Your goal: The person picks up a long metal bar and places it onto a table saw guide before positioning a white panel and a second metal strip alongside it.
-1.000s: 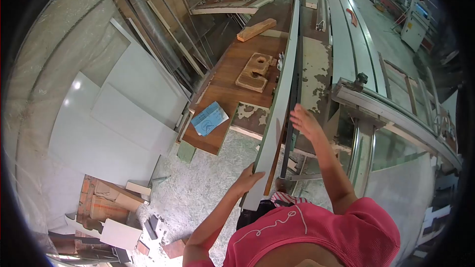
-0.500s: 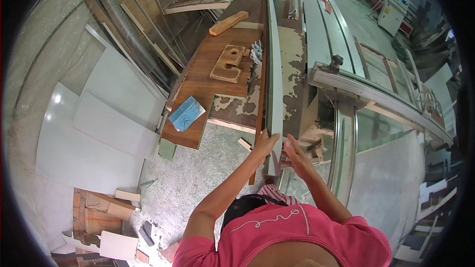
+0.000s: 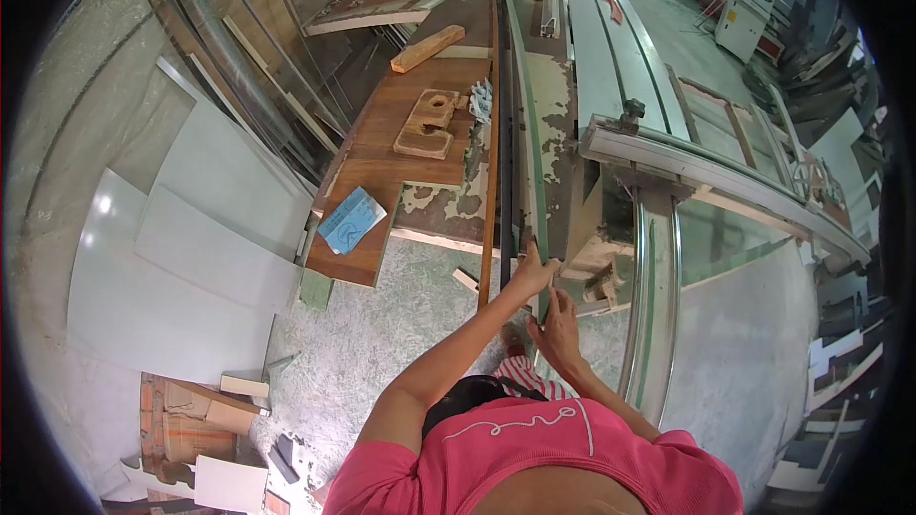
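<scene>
A long narrow board (image 3: 528, 133) with a green edge stands on its edge along the worn workbench (image 3: 553, 105), running away from me. My left hand (image 3: 531, 275) grips its near end from the left. My right hand (image 3: 555, 324) holds the same end from below and to the right. A brown wooden strip (image 3: 489, 191) and a dark strip lie alongside it on the left.
A brown table (image 3: 401, 153) carries a cut-out wooden block (image 3: 426, 124), a plank (image 3: 427, 48) and a blue sandpaper sheet (image 3: 351, 219). White panels (image 3: 191, 229) lean at the left. A long saw machine rail (image 3: 649, 257) runs at the right. Offcuts lie on the floor.
The board has turned from its flat face up onto its edge and settled lower beside the bench. Both my hands have slid to its near end.
</scene>
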The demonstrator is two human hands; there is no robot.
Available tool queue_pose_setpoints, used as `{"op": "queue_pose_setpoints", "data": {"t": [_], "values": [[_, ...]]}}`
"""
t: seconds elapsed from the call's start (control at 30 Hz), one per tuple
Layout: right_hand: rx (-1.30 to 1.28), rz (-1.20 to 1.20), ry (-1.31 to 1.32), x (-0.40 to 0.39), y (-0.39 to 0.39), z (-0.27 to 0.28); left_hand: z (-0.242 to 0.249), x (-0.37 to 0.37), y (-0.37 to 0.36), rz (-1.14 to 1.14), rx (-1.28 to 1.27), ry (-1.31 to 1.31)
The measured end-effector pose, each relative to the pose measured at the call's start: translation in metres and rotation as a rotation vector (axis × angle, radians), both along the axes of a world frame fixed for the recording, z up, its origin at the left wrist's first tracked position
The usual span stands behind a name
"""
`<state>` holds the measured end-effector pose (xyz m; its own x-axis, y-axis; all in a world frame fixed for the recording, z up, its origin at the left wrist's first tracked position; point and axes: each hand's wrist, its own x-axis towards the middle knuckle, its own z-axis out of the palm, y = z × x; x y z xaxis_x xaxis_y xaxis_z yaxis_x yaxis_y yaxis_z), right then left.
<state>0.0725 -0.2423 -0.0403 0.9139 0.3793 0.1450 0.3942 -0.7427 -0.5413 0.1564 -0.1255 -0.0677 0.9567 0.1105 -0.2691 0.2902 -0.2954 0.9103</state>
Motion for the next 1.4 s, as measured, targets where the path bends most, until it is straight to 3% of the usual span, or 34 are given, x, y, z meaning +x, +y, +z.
{"op": "queue_pose_setpoints", "data": {"t": [0.07,0.17,0.3,0.37,0.43,0.6,0.67,0.77,0.9,0.97,1.0,1.07,1.17,1.27,1.4], "values": [[0.182,0.003,0.037,-0.001,0.006,-0.006,-0.001,0.001,0.004,-0.004,0.007,-0.020],[0.250,-0.029,0.045,-0.005,0.014,-0.005,0.007,-0.004,0.011,-0.055,0.014,0.038],[0.353,0.020,0.033,-0.005,0.015,-0.028,0.036,-0.019,0.010,-0.075,0.308,0.069],[0.496,0.030,0.322,-0.006,0.014,-0.031,0.036,-0.023,0.012,-0.102,0.403,0.022],[0.502,0.031,0.280,-0.007,0.017,-0.034,0.024,-0.025,0.010,-0.048,0.459,-0.080],[0.508,0.036,0.190,-0.007,0.016,-0.032,0.023,-0.022,0.011,-0.076,0.427,-0.041],[0.352,0.051,0.074,-0.002,0.014,-0.028,0.026,-0.023,0.015,-0.120,0.392,-0.007],[0.351,0.071,0.136,0.001,0.014,-0.023,0.015,-0.019,0.015,-0.128,0.393,-0.038],[0.236,0.111,0.100,0.010,0.026,-0.034,-0.001,-0.013,0.022,0.002,0.257,-0.094],[-0.026,0.110,-0.132,0.015,0.036,-0.030,0.012,-0.022,0.028,0.063,0.224,-0.144],[-0.023,0.167,-0.131,0.018,0.042,-0.031,0.019,-0.029,0.032,0.090,0.249,-0.182],[-0.159,0.158,-0.265,0.021,0.051,-0.031,0.033,-0.047,0.043,0.139,0.255,-0.171],[-0.259,0.157,-0.228,0.033,0.059,-0.023,0.021,-0.078,0.066,0.173,0.149,-0.313],[-0.334,0.143,-0.155,0.043,0.064,-0.012,0.026,-0.135,0.093,0.212,0.016,-0.267],[-0.367,0.174,-0.270,0.043,0.059,-0.008,-0.026,-0.231,0.115,0.276,-0.064,-0.059]]}}
